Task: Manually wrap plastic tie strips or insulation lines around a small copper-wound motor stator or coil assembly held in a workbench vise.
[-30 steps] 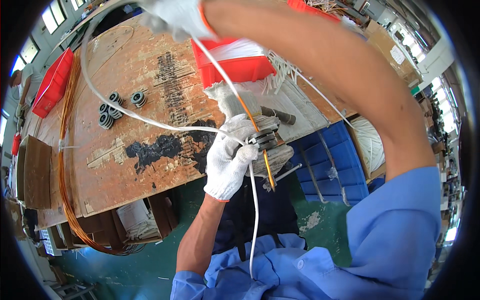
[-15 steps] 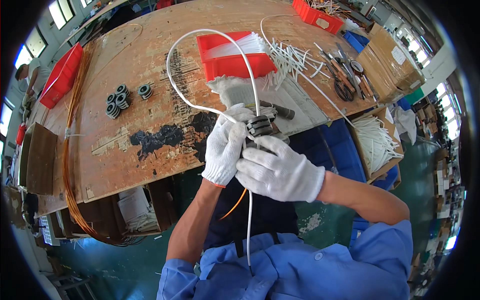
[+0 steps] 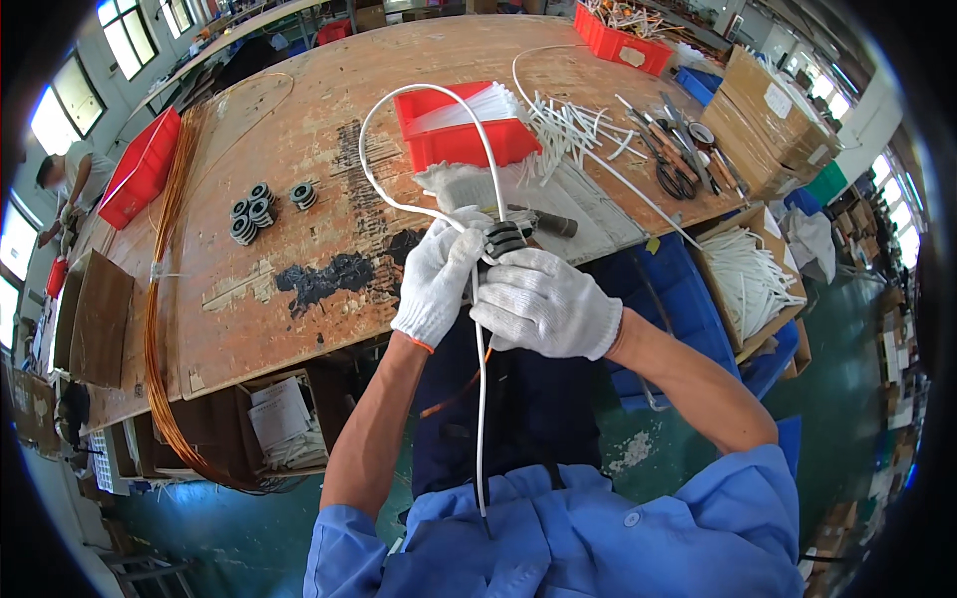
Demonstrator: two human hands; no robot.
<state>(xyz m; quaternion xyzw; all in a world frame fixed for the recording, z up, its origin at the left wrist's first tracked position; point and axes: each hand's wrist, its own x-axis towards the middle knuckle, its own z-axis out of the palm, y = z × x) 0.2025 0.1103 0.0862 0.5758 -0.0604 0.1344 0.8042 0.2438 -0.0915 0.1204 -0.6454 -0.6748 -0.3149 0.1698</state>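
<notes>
My left hand (image 3: 436, 284), in a white knitted glove, is closed, its thumb and fingers pinching a white cable (image 3: 366, 164) beside a black ring core (image 3: 504, 239). The cable makes a big loop above the core, and one end hangs straight down in front of my blue shirt. My right hand (image 3: 543, 304), gloved alike, curls round the lower side of the core and the cable there. Its fingertips and the core's underside are partly hidden. A thin orange-brown wire (image 3: 454, 396) dangles below my hands. Several similar ring cores (image 3: 252, 214) sit on the table at left.
Beyond my hands stands a red bin (image 3: 469, 147) of white strips, with loose white pieces (image 3: 578, 130) beside it. Scissors (image 3: 678, 179) and other tools lie at right, near cartons. A copper-coloured wire bundle (image 3: 159, 299) runs down the left. Another person is at far left.
The whole view has shifted slightly. The cable loop looks somewhat smaller, and my right hand sits a little further left. Both hands keep their hold around the core.
</notes>
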